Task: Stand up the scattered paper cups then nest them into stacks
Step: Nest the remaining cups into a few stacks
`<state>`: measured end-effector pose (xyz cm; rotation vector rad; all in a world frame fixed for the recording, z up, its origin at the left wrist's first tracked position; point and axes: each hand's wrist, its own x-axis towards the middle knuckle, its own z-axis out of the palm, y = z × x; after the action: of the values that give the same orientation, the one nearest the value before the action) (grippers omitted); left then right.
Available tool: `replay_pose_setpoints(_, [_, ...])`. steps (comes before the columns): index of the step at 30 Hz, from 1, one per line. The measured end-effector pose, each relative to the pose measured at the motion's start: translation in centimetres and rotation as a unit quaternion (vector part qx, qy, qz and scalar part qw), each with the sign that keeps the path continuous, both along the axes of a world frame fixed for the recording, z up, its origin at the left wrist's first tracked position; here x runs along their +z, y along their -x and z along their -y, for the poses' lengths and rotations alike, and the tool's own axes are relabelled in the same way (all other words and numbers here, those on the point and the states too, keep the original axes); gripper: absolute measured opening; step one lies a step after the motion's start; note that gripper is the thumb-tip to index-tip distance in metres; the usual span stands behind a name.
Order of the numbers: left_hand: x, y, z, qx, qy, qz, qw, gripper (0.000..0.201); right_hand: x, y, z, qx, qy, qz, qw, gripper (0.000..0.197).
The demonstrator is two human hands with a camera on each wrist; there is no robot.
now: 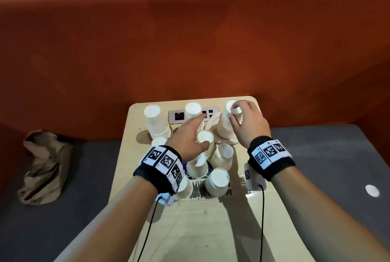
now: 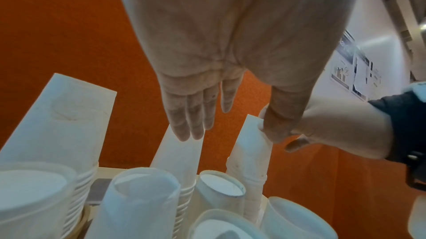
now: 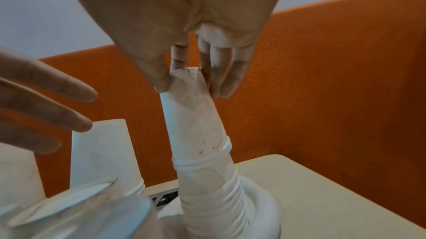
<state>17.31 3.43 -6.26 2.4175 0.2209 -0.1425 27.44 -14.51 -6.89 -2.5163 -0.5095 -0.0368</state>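
Observation:
Upside-down white paper cups crowd the far end of a small wooden table [image 1: 211, 230]. Three nested stacks stand at the back: a left stack [image 1: 157, 123], a middle stack [image 1: 193, 110] and a tall, leaning right stack [image 1: 225, 126]. My right hand [image 1: 232, 111] pinches the top cup of the right stack [image 3: 196, 115] between thumb and fingers. My left hand [image 1: 202, 129] reaches forward with straight fingers [image 2: 189, 121] at the middle stack [image 2: 182, 155], holding nothing; whether they touch it is unclear. Several loose cups [image 1: 222, 155] sit bottom-up or tilted below my hands.
A white paper plate [image 3: 260, 197] lies under the right stack. A socket strip [image 1: 178, 116] is set into the table's far edge. An orange partition rises behind. A crumpled brown paper bag [image 1: 44, 166] lies on the grey surface at left, a white disc [image 1: 372, 190] at right.

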Motion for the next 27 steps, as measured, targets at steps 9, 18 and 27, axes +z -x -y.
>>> replay_pose_setpoints(9, [-1.4, -0.7, 0.5, 0.009, 0.015, -0.012, 1.0, 0.08, -2.2, -0.4, 0.2, 0.002, -0.001, -0.041, 0.999, 0.023])
replay_pose_setpoints(18, [-2.1, -0.8, 1.0, 0.01, 0.018, -0.016, 1.0, 0.077, -2.0, -0.2, 0.7, 0.019, 0.008, -0.044, 0.999, 0.038])
replay_pose_setpoints(27, [-1.3, 0.5, 0.9, 0.013, 0.024, -0.003, 1.0, 0.077, -0.8, 2.0, 2.4, 0.031, -0.002, -0.01, 0.999, 0.043])
